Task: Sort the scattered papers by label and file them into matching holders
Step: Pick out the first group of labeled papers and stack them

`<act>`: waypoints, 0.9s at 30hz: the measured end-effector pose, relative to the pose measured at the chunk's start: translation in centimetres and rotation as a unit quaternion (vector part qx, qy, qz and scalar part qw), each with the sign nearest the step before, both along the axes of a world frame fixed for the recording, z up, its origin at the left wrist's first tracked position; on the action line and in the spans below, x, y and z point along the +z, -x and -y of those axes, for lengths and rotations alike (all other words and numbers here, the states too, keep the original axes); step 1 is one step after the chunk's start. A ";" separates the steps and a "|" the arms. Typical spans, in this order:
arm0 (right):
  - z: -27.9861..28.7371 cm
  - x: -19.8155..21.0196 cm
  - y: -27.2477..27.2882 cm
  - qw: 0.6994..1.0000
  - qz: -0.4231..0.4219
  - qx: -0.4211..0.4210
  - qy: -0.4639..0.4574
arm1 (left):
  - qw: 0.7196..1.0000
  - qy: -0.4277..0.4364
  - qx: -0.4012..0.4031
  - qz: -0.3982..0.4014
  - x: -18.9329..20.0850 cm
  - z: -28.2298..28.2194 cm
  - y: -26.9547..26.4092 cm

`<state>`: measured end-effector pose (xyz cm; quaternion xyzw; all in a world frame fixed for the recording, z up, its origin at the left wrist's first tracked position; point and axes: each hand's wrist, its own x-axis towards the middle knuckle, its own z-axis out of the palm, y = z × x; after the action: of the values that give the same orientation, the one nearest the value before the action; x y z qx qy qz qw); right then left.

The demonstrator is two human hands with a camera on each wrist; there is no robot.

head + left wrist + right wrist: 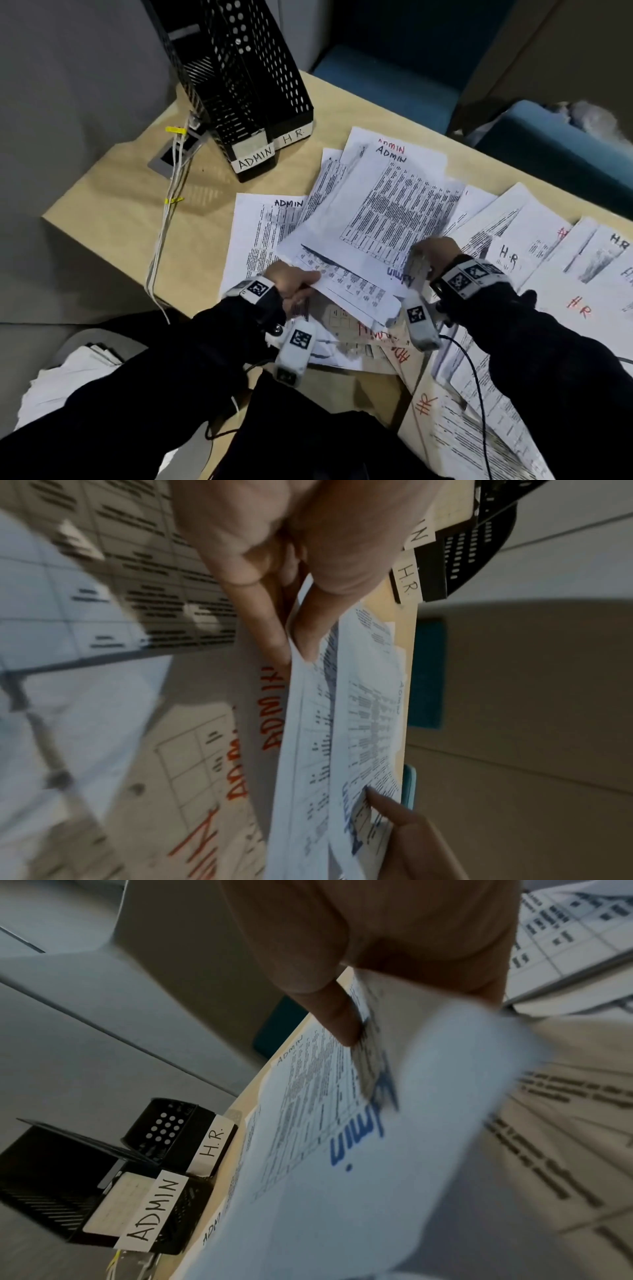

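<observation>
Both hands hold a small bundle of ADMIN sheets (387, 212) lifted off the table's paper pile. My left hand (308, 277) pinches its near left edge between thumb and fingers (274, 631). My right hand (424, 260) grips the near right edge, thumb (342, 1026) on top beside a blue "Admin" label. Two black mesh holders stand at the far left, labelled ADMIN (253, 157) and H.R. (293, 135). Another ADMIN sheet (260, 233) lies flat under the bundle. HR sheets (507, 257) spread to the right.
White cables (168, 219) run from a desk socket (171, 154) over the table's left edge. More red-labelled sheets (424, 404) overhang the near edge. Blue chairs (387, 85) stand beyond the table. A white paper stack (68, 377) lies at lower left.
</observation>
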<state>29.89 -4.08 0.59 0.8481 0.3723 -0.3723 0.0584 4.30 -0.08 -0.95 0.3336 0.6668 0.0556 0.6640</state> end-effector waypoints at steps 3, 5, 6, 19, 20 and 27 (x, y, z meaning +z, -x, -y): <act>0.2 -1.3 0.1 0.993 -0.038 -0.103 -0.033 | 0.996 -0.012 -0.085 0.012 0.9 0.7 0.0; 0.4 -1.2 0.1 0.991 -0.011 -0.129 -0.022 | 0.983 -0.011 -0.183 -0.026 1.8 0.4 0.0; 0.6 -1.2 -0.2 0.988 0.002 -0.147 -0.044 | 0.971 -0.009 -0.232 -0.055 2.2 0.1 0.2; 2.0 1.8 -2.5 0.986 0.066 -0.150 -0.036 | 0.965 -0.138 -0.181 -0.133 3.6 -5.7 -1.8; 2.0 1.7 -2.0 0.989 0.071 -0.122 -0.033 | 0.966 -0.136 -0.180 -0.124 3.6 -5.7 -2.2; 1.3 -1.4 0.3 0.989 -0.019 -0.142 -0.021 | 0.977 -0.128 -0.147 -0.087 2.9 -4.5 -4.4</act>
<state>29.61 -5.35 -0.77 0.8863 0.2563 -0.3852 -0.0199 8.68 4.44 1.96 0.5134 0.6531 0.0129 0.5565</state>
